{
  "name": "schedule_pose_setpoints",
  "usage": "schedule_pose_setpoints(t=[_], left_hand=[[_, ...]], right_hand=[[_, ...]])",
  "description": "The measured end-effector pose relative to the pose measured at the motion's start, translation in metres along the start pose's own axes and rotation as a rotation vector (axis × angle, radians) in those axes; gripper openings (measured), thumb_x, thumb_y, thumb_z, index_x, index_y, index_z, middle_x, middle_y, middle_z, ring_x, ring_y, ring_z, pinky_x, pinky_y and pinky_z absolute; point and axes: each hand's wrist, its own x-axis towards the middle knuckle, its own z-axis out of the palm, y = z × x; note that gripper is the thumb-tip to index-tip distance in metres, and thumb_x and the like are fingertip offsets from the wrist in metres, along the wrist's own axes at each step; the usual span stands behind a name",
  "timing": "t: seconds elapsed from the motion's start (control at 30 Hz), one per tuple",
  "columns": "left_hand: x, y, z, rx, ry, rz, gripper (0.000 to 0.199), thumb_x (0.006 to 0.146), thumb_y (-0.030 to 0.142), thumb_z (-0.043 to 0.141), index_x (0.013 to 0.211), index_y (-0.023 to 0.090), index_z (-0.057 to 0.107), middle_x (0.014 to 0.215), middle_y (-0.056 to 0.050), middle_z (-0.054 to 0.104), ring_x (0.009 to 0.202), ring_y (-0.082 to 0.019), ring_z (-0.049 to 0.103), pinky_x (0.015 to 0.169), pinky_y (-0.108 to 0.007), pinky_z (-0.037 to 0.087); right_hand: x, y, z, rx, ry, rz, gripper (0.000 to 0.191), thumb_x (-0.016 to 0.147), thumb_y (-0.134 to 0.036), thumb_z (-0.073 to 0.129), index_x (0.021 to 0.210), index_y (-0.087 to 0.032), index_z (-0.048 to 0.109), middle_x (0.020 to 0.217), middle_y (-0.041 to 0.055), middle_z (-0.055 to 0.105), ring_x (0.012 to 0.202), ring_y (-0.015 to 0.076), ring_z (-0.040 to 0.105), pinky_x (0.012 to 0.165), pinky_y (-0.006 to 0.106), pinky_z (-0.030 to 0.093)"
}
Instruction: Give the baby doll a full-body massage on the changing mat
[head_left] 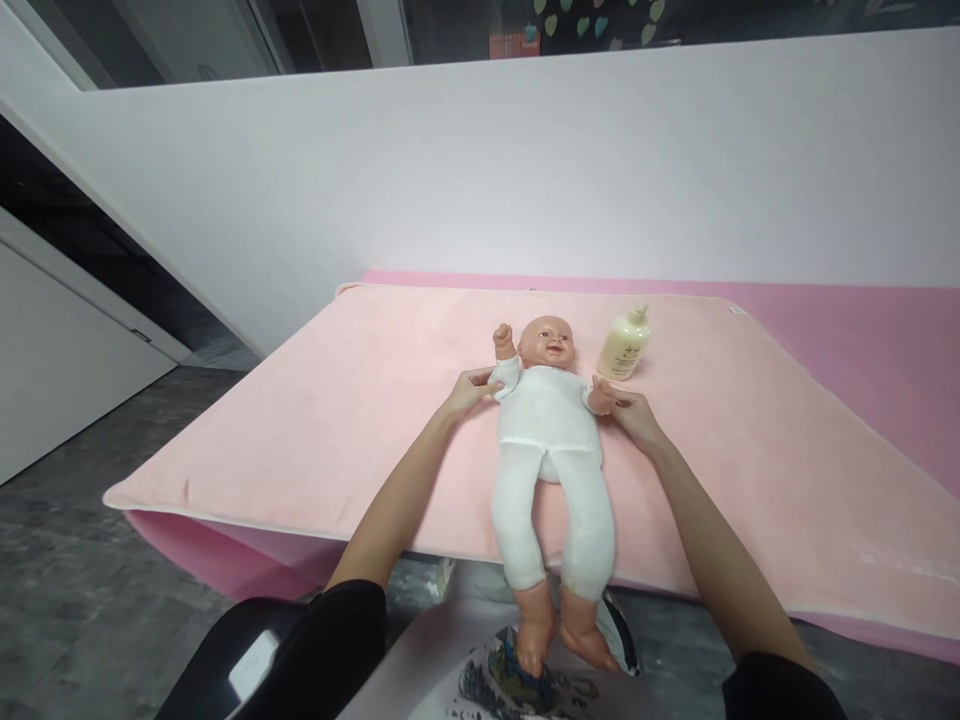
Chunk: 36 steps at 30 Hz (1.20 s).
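Observation:
A baby doll (551, 410) with a soft white body lies on its back on a pale pink blanket (420, 340), its feet hanging past the front edge. At the doll's bent arm on the left, my left hand (471, 390) pinches the white upper arm. My right hand (636, 418) closes round the doll's other arm near its small plastic hand; some of my fingertips are hidden there. Just beyond that arm a pale yellow pump bottle (625, 343) stands, leaning slightly in view.
Under the blanket is a pink table cover (847, 350), which shows at the right and front. A white wall (480, 170) rises behind, with window glass above it. Grey floor (67, 580) and a white door panel (60, 340) lie to the left.

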Motion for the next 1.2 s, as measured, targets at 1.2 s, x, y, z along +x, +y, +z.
schedule_pose_setpoints(t=[1.2], left_hand=[[0.002, -0.007, 0.0, 0.135, 0.055, 0.004, 0.037, 0.066, 0.046, 0.074, 0.074, 0.01, 0.071, 0.07, -0.005, 0.066, 0.064, -0.014, 0.055, 0.063, -0.026, 0.041]], right_hand=[[0.003, -0.001, 0.003, 0.017, 0.002, 0.029, 0.037, 0.059, -0.042, 0.076, 0.087, -0.017, 0.072, 0.092, 0.0055, 0.071, 0.086, 0.022, 0.063, 0.08, 0.035, 0.05]])
